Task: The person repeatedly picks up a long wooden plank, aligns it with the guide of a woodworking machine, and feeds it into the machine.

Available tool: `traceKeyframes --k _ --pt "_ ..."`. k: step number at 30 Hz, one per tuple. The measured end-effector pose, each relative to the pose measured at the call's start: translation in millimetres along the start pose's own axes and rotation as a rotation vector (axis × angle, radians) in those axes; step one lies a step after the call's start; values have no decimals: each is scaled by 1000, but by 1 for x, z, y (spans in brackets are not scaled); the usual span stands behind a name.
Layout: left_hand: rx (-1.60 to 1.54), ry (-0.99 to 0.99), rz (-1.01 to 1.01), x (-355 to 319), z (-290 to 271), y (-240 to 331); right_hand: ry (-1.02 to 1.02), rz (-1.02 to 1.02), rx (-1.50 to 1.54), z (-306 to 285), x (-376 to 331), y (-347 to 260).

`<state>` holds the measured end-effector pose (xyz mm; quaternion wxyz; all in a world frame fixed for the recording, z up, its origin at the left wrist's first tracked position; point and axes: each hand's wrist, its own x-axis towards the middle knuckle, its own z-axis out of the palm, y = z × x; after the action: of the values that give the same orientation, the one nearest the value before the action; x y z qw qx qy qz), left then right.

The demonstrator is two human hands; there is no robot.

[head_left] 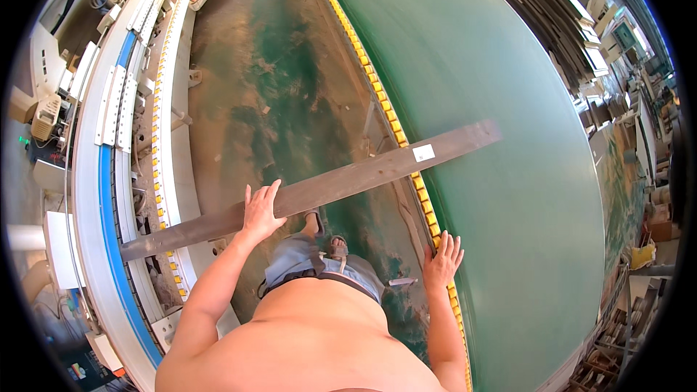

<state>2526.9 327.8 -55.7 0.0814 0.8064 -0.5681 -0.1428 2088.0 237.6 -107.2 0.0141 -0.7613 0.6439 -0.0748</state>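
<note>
A long, narrow dark brown board (341,183) spans the gap between the machine on my left and the green belt on my right. Its left end rests at the blue-edged rail, and its right end lies over the belt. A small white label (423,152) sits on it near the yellow rollers. My left hand (261,212) grips the board left of its middle, fingers across its top and its underside hidden. My right hand (441,261) is empty, fingers apart, resting at the belt's edge beside the yellow roller strip (392,120).
On the right stretches the wide green conveyor belt (534,261), with stacked dark boards (559,29) beyond it. A machine with a blue strip (109,196) and a white rail with yellow rollers (157,123) run along the left. A stained floor (272,80) lies between.
</note>
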Motion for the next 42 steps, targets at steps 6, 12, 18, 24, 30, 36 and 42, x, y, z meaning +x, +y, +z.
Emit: traceKeyframes --k 6,12,18,24,30,36,42 --pt "5 -13 -6 38 -12 -22 -41 -106 18 3 38 -20" --pt "-38 -8 -10 75 -19 -42 -73 -183 11 9 85 -45" --pt "-73 54 22 112 -25 -55 -120 -226 10 21 138 -71" --pt "-95 116 42 150 -32 -73 -138 -249 -3 27 182 -98" --pt "-81 95 59 189 -42 -95 -133 -257 13 34 231 -134" --pt "-40 69 41 225 -59 -114 -100 -284 46 43 278 -175" --pt "-32 29 -2 260 -75 -138 -109 -305 48 53 310 -206"
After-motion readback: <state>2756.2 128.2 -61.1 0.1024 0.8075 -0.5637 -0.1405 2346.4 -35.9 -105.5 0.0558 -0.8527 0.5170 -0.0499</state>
